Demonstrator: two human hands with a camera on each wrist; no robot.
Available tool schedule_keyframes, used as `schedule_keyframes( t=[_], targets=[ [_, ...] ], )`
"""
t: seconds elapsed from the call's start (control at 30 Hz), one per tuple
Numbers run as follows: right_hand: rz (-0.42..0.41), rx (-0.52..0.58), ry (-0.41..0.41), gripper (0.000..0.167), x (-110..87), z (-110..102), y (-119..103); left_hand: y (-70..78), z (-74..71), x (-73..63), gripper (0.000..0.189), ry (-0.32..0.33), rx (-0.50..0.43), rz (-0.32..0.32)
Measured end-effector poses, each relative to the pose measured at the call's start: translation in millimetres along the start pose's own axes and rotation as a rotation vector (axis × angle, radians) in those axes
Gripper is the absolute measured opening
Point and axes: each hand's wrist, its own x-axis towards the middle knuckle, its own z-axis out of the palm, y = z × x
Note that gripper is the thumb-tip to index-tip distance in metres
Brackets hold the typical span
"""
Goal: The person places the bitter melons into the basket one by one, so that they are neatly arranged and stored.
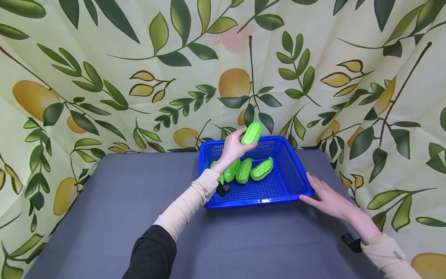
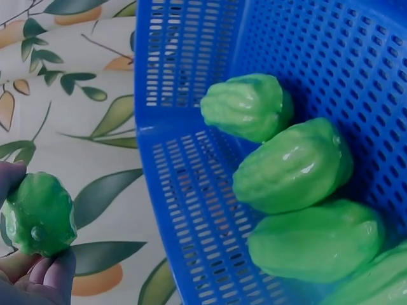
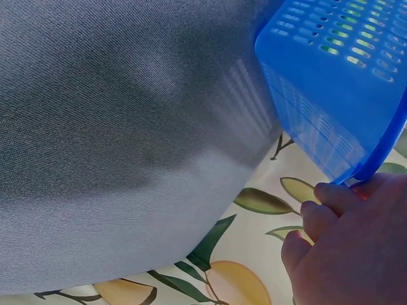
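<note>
Above the back of a blue plastic basket (image 1: 299, 170), my left hand (image 1: 234, 148) grips a ribbed green gourd (image 1: 252, 132) between thumb and fingers. The left wrist view shows this gourd's end (image 2: 39, 216) held outside the basket wall. Several similar gourds lie in a row inside the basket, among them one gourd (image 1: 262, 169) at the right of the group and one gourd (image 2: 294, 166) between its neighbours. My right hand (image 1: 327, 195) rests against the basket's front right corner, its fingers extended along the rim.
The basket stands on a grey cloth-covered table (image 1: 139, 193), near its back edge. A leaf-and-fruit patterned curtain (image 1: 139, 77) hangs behind the table and along both sides. The basket's right half shows bare perforated floor.
</note>
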Motion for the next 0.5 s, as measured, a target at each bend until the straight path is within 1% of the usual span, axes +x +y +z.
schedule_keyframes(
  t=[0.23,0.43,0.5],
  targets=[
    [0.0,0.001,0.001,0.097,0.2,0.9,-1.1,-1.0,10.0,0.3,0.06,-0.045,0.045,0.003],
    [-0.005,0.0,0.009,0.096,0.1,1.5,-0.9,-0.7,20.6,1.0,0.062,-0.08,0.024,0.012],
    [-0.006,-0.003,0.011,0.096,0.3,1.4,-1.2,-0.6,23.8,1.3,0.063,-0.088,0.031,0.016]
  ],
)
